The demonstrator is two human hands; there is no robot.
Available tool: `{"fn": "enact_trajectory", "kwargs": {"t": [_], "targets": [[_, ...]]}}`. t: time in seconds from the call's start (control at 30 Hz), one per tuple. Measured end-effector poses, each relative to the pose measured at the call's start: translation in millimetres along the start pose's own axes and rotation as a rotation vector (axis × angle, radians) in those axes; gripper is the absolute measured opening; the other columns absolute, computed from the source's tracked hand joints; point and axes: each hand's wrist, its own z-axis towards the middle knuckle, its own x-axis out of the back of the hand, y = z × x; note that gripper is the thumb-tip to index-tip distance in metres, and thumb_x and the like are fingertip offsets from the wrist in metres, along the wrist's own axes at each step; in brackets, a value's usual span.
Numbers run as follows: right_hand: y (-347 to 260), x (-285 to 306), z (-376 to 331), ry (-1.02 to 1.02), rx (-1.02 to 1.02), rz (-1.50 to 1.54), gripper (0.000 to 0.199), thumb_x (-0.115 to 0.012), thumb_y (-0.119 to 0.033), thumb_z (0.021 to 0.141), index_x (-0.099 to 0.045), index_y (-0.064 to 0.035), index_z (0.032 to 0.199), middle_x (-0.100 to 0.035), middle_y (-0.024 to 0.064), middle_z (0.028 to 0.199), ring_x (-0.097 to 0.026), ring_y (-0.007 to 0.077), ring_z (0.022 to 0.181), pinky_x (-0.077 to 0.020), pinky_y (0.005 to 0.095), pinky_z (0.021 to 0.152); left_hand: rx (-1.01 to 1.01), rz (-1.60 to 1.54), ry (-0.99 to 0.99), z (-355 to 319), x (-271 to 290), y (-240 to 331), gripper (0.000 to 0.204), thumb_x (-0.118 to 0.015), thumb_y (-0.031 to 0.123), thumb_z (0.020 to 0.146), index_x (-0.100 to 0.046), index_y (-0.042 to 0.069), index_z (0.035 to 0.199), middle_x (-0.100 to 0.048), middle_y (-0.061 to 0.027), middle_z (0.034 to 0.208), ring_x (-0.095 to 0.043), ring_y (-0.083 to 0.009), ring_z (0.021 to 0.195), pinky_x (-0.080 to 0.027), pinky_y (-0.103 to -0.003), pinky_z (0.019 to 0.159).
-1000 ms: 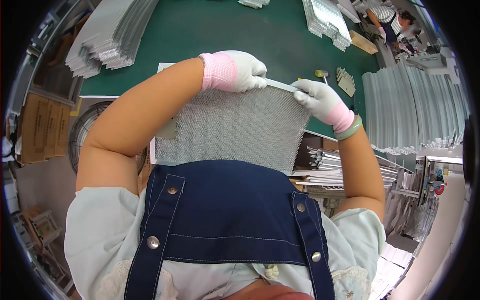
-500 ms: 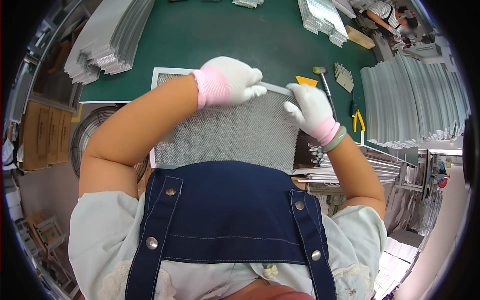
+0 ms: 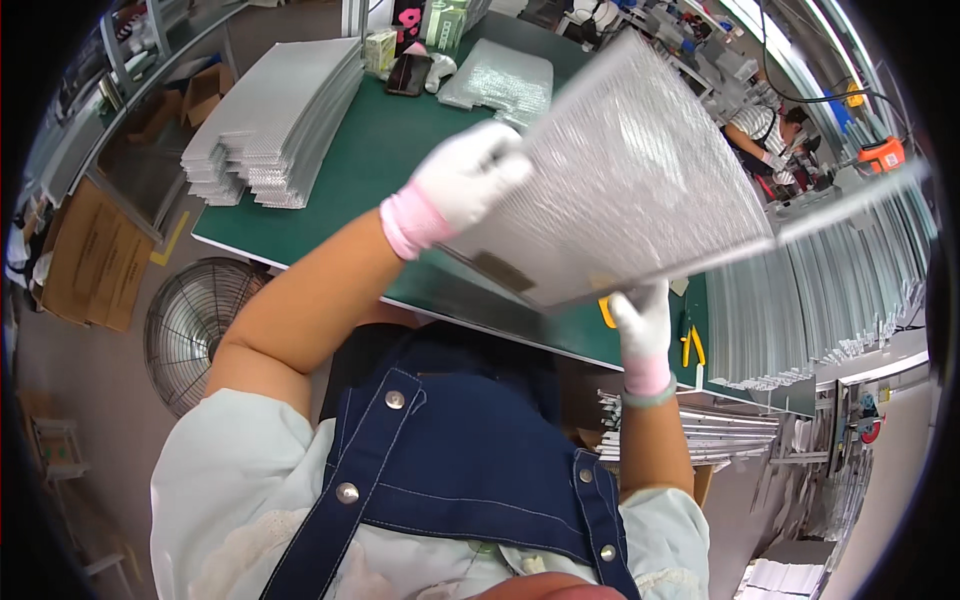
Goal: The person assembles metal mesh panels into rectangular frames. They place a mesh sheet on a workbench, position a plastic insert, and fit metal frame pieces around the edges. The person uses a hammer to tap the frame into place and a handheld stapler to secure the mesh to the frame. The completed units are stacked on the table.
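Observation:
A silvery mesh filter panel (image 3: 640, 170) is held tilted up over the green table, its face and edges smeared by motion. White gloves with pink cuffs cover both hands. My left hand (image 3: 465, 182) closes its fingers at the panel's left edge. Under the lower edge, towards the right, my right hand (image 3: 645, 335) grips the panel, its thumb in front and its other fingers partly hidden. A blurred pale strip (image 3: 850, 205) juts out from the panel's right corner; I cannot tell whether it is joined on.
On the green table (image 3: 420, 130) stand a stack of silver mesh sheets (image 3: 290, 120) at left and wrapped sheets (image 3: 500, 75) behind. Yellow-handled pliers (image 3: 692, 345) lie right, beside many long pale strips (image 3: 790, 310). A floor fan (image 3: 195, 325) stands left. Another person (image 3: 765, 135) works far right.
The panel has been lifted from in front of my apron and tilted up to the right. My right hand has moved down to its lower edge. The whole view has shifted.

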Motion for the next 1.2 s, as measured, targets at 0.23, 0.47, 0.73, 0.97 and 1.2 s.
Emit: {"fn": "enact_trajectory", "kwargs": {"t": [0.23,0.47,0.73,0.97,1.2], "targets": [[48,21,34,-0.19,-0.036,0.415,0.053,-0.066,-0.005,0.089,-0.049,-0.0025,0.139,-0.058,0.0079,0.132,-0.055,0.027,0.121,-0.039,0.0405,0.11,0.204,-0.503,-0.448,-10,4,-39,0.047,-0.073,0.02,0.09,-0.062,-0.001,0.13,-0.067,-0.0086,0.123,-0.06,-0.0151,0.108,-0.048,-0.032,0.098],[58,17,-1,-0.311,-0.242,-0.262,0.048,-0.078,-0.007,0.08,-0.061,0.0014,0.124,-0.064,0.0084,0.121,-0.061,0.0211,0.111,-0.0476,0.0366,0.1,0.267,-0.082,-0.522,-54,-7,-58,0.036,-0.074,0.026,0.087,-0.071,0.004,0.115,-0.073,-0.0096,0.106,-0.067,-0.0219,0.094,-0.053,-0.033,0.089],[84,7,-31,-0.587,-0.046,-0.569,0.031,-0.061,-0.003,0.089,-0.065,-0.003,0.12,-0.063,0.0149,0.126,-0.059,0.03,0.122,-0.045,0.0371,0.107,-0.019,0.311,-0.656,-113,-11,-95,0.031,-0.068,0.022,0.087,-0.068,0.007,0.114,-0.07,-0.0116,0.117,-0.064,-0.0307,0.108,-0.051,-0.04,0.096],[85,5,-17,-0.57,0.132,-0.675,0.026,-0.06,-0.002,0.085,-0.067,-0.0026,0.109,-0.066,0.0172,0.112,-0.064,0.0323,0.106,-0.0501,0.0369,0.095,0.187,0.495,-0.656,-102,-12,-82,0.025,-0.067,0.016,0.085,-0.068,0.004,0.107,-0.069,-0.0147,0.114,-0.064,-0.0322,0.108,-0.051,-0.039,0.093],[116,15,-3,-0.373,-0.305,-0.376,0.041,-0.082,-0.004,0.08,-0.066,0.001,0.117,-0.07,0.0094,0.109,-0.065,0.018,0.1,-0.0528,0.033,0.089,0.449,0.326,-0.398,-89,-11,-109,0.028,-0.071,0.021,0.085,-0.07,0.002,0.105,-0.072,-0.0179,0.097,-0.067,-0.036,0.09,-0.052,-0.041,0.082]]}}
